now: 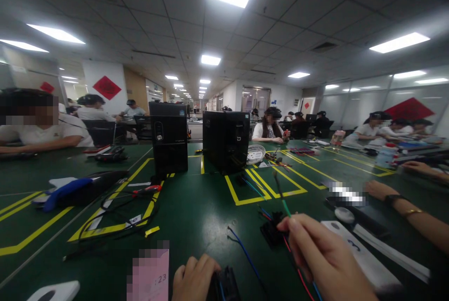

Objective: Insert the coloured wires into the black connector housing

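- Green counter (196, 216) with yellow tape boxes, running far back; other people seated along both sides, a co-worker's forearm with watch and bracelet (407, 205) lying at near right.
- Two black PC towers upright mid-counter, left tower (169, 136) and right tower (226, 141), well apart from the hands. Likely heavy and rigid; not part of the work in hand.
- Black cable loop (115, 216) lying slack at left, near a dark blue-and-black object (75, 189).
- Right hand (322, 259) at near right, fingers closed in a pinch on a thin green wire (285, 205) that rises up and away to a dark tip.
- Left hand (194, 277) at near centre, curled over a small black part (226, 284); whether gripped or merely rested on, cannot tell.
- Black connector (271, 233) on the counter just beyond the right hand, red and blue wires (245, 256) trailing from it toward the near edge.
- Wire judged very light, limp, thin and a little slick: likely to bend or slide rather than resist. Best taken in a fingertip pinch close to the connector, on the insulation rather than the bare tip; pulling hard risks tearing it from the plug.
- Connector judged light, hard plastic, small: hold by its flat sides.
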{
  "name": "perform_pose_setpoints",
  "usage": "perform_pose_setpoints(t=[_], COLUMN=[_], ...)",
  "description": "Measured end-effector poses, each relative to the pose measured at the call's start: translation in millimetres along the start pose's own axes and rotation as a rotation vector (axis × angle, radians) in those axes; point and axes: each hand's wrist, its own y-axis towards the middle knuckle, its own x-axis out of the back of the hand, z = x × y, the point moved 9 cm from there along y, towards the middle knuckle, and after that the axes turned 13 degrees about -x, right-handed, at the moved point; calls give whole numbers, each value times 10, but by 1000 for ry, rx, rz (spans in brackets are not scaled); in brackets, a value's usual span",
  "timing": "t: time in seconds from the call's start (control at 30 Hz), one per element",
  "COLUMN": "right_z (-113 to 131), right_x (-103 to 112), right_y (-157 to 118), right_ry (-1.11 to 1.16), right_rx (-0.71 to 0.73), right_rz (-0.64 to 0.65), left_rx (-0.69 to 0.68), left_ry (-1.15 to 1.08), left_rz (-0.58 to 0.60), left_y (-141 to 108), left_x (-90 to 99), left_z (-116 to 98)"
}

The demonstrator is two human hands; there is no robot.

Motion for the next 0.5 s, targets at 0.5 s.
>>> perform_pose_setpoints(t=[0.5], right_z=[-606], right_x=[-884], right_y=[171], right_ry=[-737], right_rx=[145], right_rz=[167], left_rx=[13], left_ry=[-31], left_rz=[4], left_y=[53], left_x=[-77], left_z=[110])
